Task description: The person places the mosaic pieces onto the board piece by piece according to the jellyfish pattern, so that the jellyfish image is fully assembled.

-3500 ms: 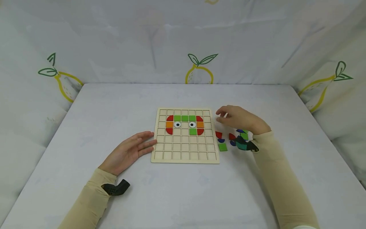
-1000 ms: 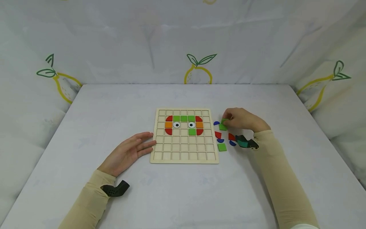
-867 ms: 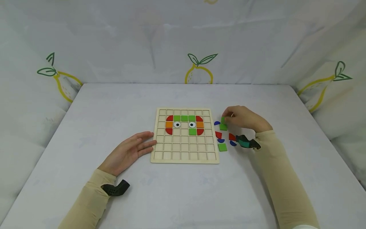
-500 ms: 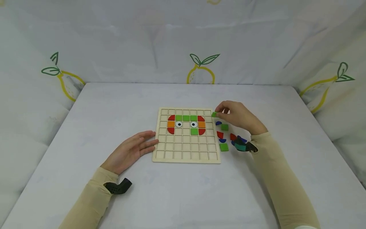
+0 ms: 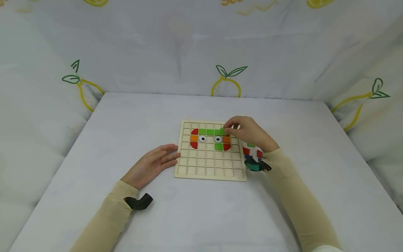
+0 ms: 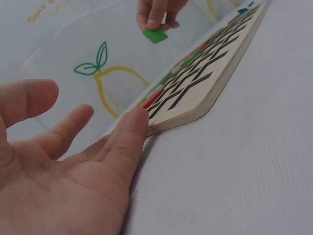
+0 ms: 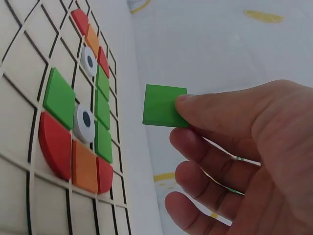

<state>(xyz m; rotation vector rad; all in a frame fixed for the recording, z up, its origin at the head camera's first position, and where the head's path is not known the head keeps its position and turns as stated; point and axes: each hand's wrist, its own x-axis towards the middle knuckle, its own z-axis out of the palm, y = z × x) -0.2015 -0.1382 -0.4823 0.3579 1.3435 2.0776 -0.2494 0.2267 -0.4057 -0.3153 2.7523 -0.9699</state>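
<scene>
A wooden grid board (image 5: 201,171) lies on the table, with red quarter-round, orange and green square tiles and two round eye pieces set in its upper cells. My right hand (image 5: 247,130) is over the board's upper right part and pinches a green square tile (image 7: 164,105) between thumb and index finger. In the left wrist view that green tile (image 6: 155,35) hangs above the board's surface. My left hand (image 5: 154,164) rests at the board's left edge, fingers extended; a fingertip (image 6: 134,117) touches the board's corner. The right hand hides part of the upper right cells.
Loose pieces lie just right of the board: a red piece (image 5: 246,151), another red piece (image 5: 259,154), and a green tile (image 5: 251,144), partly hidden by the right wrist and its camera (image 5: 256,165). White cloth with lemon prints hangs behind the table.
My right hand has picked up a green tile from the pieces on the right and carried it left over the board. The left hand stays at the board's edge; the head view has shifted slightly.
</scene>
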